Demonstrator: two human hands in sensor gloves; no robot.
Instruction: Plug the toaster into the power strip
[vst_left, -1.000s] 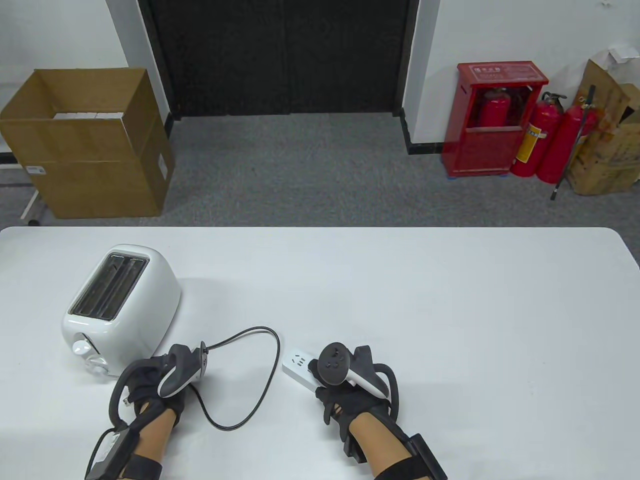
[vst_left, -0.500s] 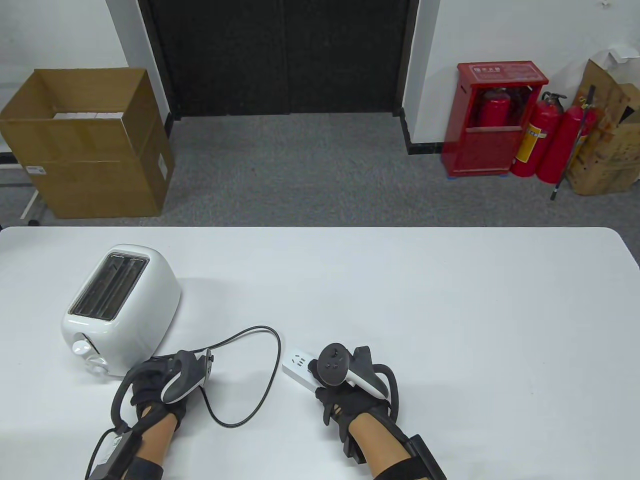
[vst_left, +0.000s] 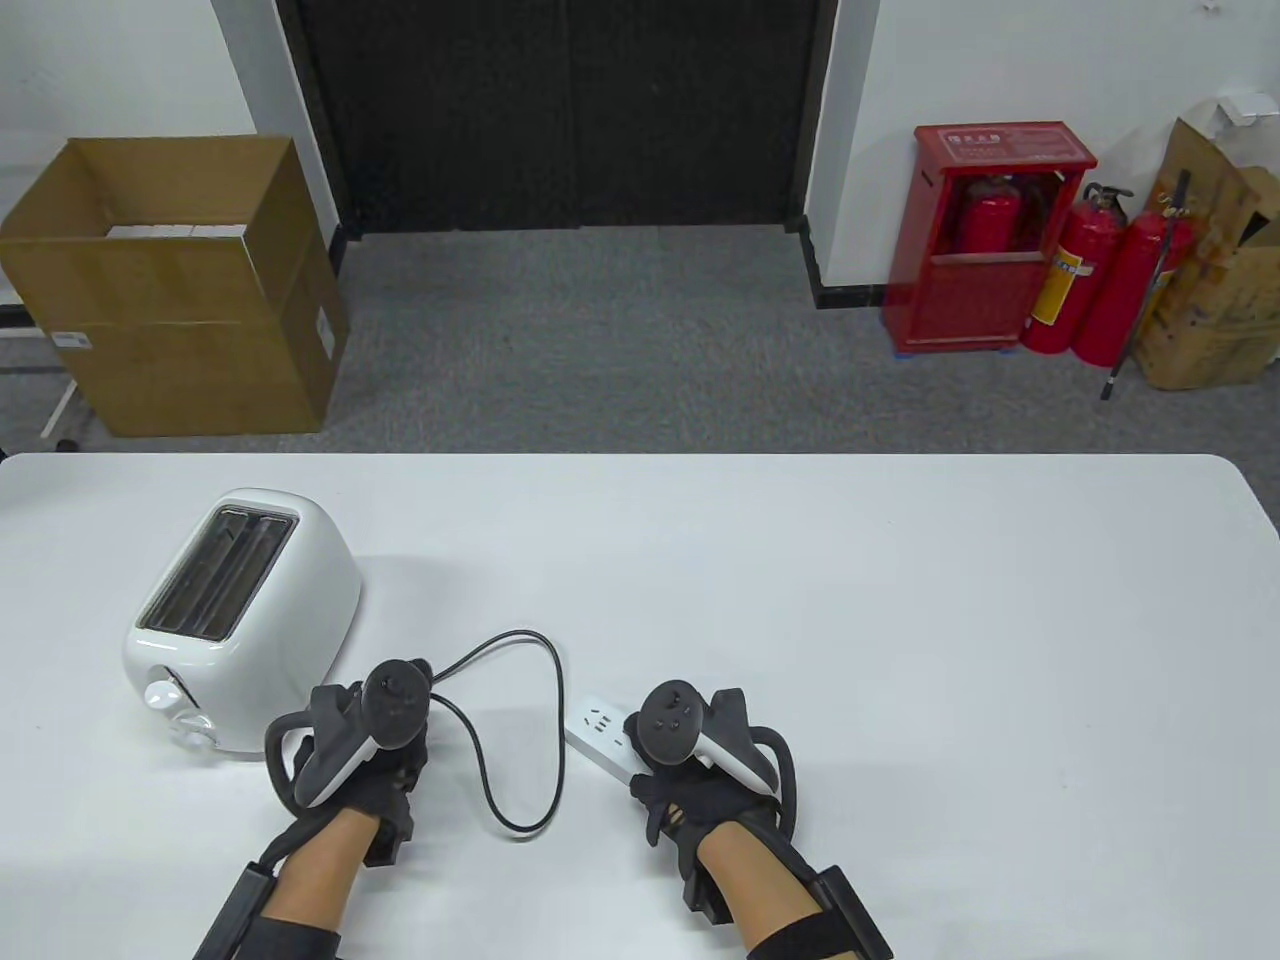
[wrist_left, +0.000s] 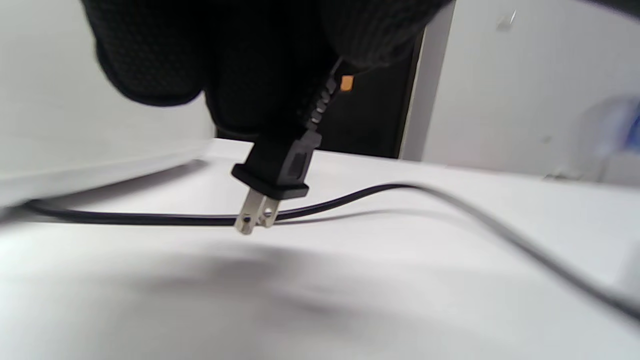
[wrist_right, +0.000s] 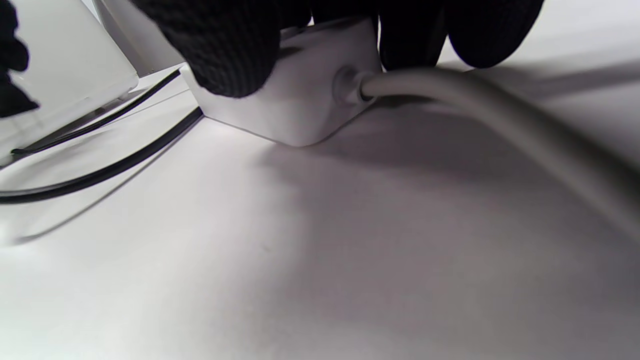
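Observation:
A white toaster (vst_left: 245, 620) stands on the white table (vst_left: 900, 620) at the left. Its black cord (vst_left: 520, 740) loops between my hands. My left hand (vst_left: 375, 745) grips the black two-prong plug (wrist_left: 277, 172) and holds it above the table, prongs (wrist_left: 255, 216) pointing down, as the left wrist view shows. My right hand (vst_left: 690, 770) rests on the white power strip (vst_left: 598, 735) and holds it down on the table. The right wrist view shows my fingers (wrist_right: 235, 50) over the strip's end (wrist_right: 300, 100) and its white cable (wrist_right: 490, 120). One socket shows in the table view.
The toaster stands close to my left hand. Beyond the table, a cardboard box (vst_left: 170, 290) stands on the floor at the left, and a red cabinet (vst_left: 985, 240) with fire extinguishers at the right.
My left hand has turned palm down and moved right and slightly forward with the plug. The cord loop has shifted with it. My right hand and the power strip have stayed still.

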